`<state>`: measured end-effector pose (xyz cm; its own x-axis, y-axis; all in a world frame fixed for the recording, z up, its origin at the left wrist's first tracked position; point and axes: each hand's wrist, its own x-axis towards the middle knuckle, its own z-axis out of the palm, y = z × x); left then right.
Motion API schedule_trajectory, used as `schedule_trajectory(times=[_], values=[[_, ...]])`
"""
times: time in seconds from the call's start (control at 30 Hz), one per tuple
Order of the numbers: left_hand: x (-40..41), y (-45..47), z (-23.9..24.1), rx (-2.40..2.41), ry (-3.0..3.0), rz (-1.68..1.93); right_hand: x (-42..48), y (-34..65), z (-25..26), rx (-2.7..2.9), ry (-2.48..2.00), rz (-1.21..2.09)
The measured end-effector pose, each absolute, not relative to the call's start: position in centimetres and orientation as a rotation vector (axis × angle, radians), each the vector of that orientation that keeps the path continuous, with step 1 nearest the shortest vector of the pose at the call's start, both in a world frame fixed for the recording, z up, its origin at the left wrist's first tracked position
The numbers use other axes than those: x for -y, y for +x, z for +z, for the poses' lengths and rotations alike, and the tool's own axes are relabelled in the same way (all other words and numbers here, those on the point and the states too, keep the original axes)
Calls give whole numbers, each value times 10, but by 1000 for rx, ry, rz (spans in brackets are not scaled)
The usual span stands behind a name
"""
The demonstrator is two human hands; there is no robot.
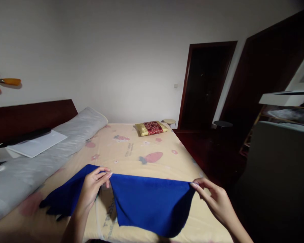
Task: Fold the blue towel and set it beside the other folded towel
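A deep blue cloth, soft and matte like fleece, hangs stretched between two hands over the near end of the bed. Its top edge runs taut and nearly straight, while the lower part sags into a rounded flap; a further part trails to the left and lies rumpled on the sheet. The left hand pinches the top edge near its middle, fingers closed together on the fabric. The right hand grips the right corner, its fingers clamped on the cloth's tip.

The bed wears a pale cream sheet printed with red strawberry shapes and small pink flowers. Along its left side lies a long grey bolster, smooth and slightly shiny, with a flat white sheet of paper resting on it. At the far end sits a small rectangular cushion, red patterned brocade with gold borders. A dark wooden headboard stands at the left. Beyond the bed, a round stool stands near a dark wooden doorway in the plain white wall.
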<state>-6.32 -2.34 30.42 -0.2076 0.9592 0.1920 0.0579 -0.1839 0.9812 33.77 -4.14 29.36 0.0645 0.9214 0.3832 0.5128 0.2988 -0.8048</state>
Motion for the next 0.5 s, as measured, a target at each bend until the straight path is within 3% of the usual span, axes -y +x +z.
schedule_trajectory(times=[0.5], values=[[25,-69,306,-1378,1355,1431,41,340,291,1566,-1349,519]])
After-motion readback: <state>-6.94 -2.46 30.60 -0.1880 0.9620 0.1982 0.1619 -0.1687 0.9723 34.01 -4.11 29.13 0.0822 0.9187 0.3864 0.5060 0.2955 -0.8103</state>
